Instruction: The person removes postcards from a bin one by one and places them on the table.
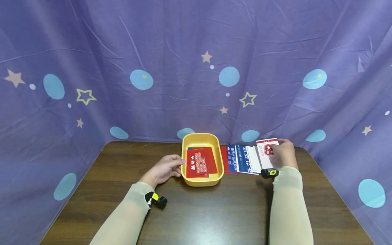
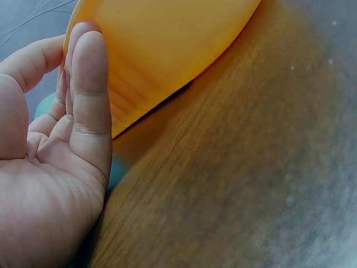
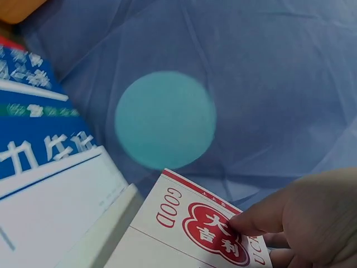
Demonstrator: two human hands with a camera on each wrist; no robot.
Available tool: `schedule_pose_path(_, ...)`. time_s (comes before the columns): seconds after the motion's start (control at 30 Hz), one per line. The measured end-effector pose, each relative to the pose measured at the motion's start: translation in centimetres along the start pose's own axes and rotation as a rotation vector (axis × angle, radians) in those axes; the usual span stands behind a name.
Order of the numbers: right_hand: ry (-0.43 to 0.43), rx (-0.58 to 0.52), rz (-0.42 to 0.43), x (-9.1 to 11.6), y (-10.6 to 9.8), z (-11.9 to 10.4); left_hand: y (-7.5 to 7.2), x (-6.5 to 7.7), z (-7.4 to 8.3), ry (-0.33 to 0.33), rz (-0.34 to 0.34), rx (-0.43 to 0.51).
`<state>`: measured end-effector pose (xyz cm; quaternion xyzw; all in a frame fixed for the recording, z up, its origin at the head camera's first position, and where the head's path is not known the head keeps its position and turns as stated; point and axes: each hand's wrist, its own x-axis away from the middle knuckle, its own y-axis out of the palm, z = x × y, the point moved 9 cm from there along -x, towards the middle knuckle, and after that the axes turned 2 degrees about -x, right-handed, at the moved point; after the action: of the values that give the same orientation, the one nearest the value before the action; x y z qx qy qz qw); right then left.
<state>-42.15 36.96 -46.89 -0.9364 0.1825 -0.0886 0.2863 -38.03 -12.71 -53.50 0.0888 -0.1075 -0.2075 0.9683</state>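
Observation:
A yellow plastic tray (image 1: 202,183) stands on the table with red printed cards (image 1: 211,160) lying in it. My left hand (image 1: 165,169) pinches the tray's left rim between thumb and fingers; the left wrist view shows the fingers against its wall (image 2: 162,50). Off to the right, my right hand (image 1: 286,153) pinches a white card (image 1: 263,158) with a red emblem and the word GOOD, thumb on its face. Beside that card lies an overlapping row of blue and white printed cards (image 1: 240,160), with a red one (image 1: 225,160) at the end near the tray.
The brown wooden table (image 1: 196,214) ends at a purple curtain (image 1: 183,68) with stars and blue dots, right behind the tray and cards. Dark wrist cameras (image 1: 160,201) are strapped over both pale sleeves (image 1: 289,204).

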Motion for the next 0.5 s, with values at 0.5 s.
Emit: schedule_pose_path(0.5,0.037,0.139,-0.004,-0.4,0.9,2.1,0.0,0.0,0.0,-0.008,0.008,-0.008)
